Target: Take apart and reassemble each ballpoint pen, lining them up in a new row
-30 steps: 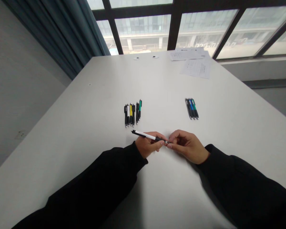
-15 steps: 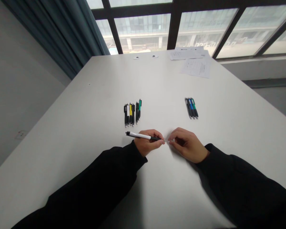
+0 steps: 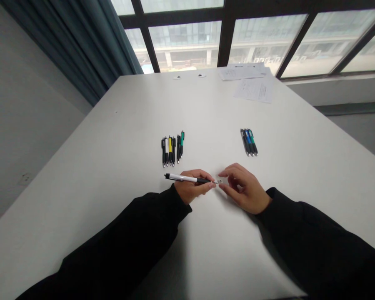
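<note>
My left hand (image 3: 195, 186) pinches a white ballpoint pen (image 3: 184, 178) with a black grip and black clip. The pen lies nearly level above the table, its tip pointing right. Just past the tip is a tiny pale piece (image 3: 219, 181), too small to make out; whether it touches the pen I cannot tell. Around that piece, thumb and index finger parted, is my right hand (image 3: 245, 189), with nothing gripped in it. Beyond my left hand lies a row of several pens (image 3: 170, 151), black, white, yellow and green. Farther right, several more pens (image 3: 249, 142) lie side by side, blue and green among them.
The white table (image 3: 137, 108) stretches away to a window (image 3: 187, 43). Printed papers (image 3: 253, 89) lie at its far right corner, and two small oval fittings sit near the far edge. A blue-grey curtain (image 3: 90, 41) hangs at the left.
My right thumb and index finger have spread apart, baring the tiny pale piece at the pen's tip. My left hand still holds the pen in nearly the same place.
</note>
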Action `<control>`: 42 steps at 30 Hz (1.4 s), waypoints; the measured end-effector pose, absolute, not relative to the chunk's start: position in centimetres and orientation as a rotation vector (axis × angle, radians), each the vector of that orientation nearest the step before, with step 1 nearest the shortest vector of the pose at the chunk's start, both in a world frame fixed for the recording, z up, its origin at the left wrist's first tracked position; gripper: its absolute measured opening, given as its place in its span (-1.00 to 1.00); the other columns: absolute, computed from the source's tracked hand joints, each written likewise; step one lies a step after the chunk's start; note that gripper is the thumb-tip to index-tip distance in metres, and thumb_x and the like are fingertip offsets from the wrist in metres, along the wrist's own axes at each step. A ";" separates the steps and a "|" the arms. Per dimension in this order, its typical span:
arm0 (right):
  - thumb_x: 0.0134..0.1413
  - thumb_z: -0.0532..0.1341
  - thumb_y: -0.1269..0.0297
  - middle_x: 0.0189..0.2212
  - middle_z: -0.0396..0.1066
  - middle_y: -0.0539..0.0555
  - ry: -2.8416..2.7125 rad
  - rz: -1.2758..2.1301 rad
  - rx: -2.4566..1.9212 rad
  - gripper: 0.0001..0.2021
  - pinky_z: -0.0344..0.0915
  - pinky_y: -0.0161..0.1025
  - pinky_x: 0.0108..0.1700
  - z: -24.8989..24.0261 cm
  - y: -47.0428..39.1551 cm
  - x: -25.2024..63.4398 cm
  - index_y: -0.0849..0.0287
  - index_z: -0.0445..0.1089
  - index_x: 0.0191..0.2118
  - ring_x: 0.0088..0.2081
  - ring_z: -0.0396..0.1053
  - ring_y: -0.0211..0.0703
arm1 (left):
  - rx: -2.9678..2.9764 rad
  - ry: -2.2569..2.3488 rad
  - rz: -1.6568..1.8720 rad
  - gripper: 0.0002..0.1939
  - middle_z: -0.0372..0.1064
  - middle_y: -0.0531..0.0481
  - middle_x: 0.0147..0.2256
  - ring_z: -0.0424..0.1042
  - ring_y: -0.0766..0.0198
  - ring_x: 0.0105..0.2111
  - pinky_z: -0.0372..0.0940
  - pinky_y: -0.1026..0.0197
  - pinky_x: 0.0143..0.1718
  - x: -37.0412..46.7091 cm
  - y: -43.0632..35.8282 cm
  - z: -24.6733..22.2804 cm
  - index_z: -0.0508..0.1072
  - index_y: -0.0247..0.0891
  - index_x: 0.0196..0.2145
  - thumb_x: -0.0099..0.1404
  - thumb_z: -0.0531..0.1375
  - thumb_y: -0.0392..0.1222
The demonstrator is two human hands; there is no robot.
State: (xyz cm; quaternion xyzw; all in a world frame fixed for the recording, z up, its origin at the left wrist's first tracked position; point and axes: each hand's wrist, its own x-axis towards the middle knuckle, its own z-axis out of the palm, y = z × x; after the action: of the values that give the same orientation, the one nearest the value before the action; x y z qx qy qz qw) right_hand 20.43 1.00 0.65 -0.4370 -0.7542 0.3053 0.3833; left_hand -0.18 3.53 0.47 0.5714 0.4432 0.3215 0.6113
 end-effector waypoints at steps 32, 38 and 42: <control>0.04 0.23 0.37 -0.50 0.29 0.01 -1.996 0.833 -1.062 -0.93 0.13 -0.29 -0.49 1.3 1.7 22.4 0.17 0.34 -0.42 -0.54 0.15 -0.30 | 1.234 1.062 0.834 -0.79 0.31 0.10 -0.68 0.15 0.49 -0.71 0.02 0.38 -0.69 -0.6 3.9 0.9 0.47 -0.35 -0.49 -0.07 0.36 -0.18; 0.00 0.23 0.41 -0.47 0.35 0.05 -2.217 0.778 -1.053 -0.96 0.19 -0.28 -0.38 0.9 2.5 23.4 0.20 0.43 -0.38 -0.46 0.27 -0.23 | 1.203 1.100 0.869 -0.81 0.37 0.05 -0.63 0.17 0.48 -0.70 0.03 0.39 -0.70 -1.0 4.3 0.3 0.47 -0.35 -0.46 -0.02 0.32 -0.18; 0.05 0.22 0.38 -0.44 0.40 0.07 -2.325 0.714 -1.090 -0.92 0.23 -0.28 -0.35 0.8 2.5 23.3 0.19 0.48 -0.34 -0.44 0.32 -0.22 | 1.199 1.075 0.875 -0.82 0.44 0.01 -0.57 0.18 0.49 -0.69 0.03 0.40 -0.70 -0.9 4.3 0.1 0.47 -0.36 -0.44 0.01 0.31 -0.19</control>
State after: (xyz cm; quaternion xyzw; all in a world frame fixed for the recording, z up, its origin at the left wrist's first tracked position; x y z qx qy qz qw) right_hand 23.27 2.54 0.75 -0.3974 -0.8478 0.2602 0.2359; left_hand -0.92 4.29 0.06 0.5191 0.4654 0.3786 0.6087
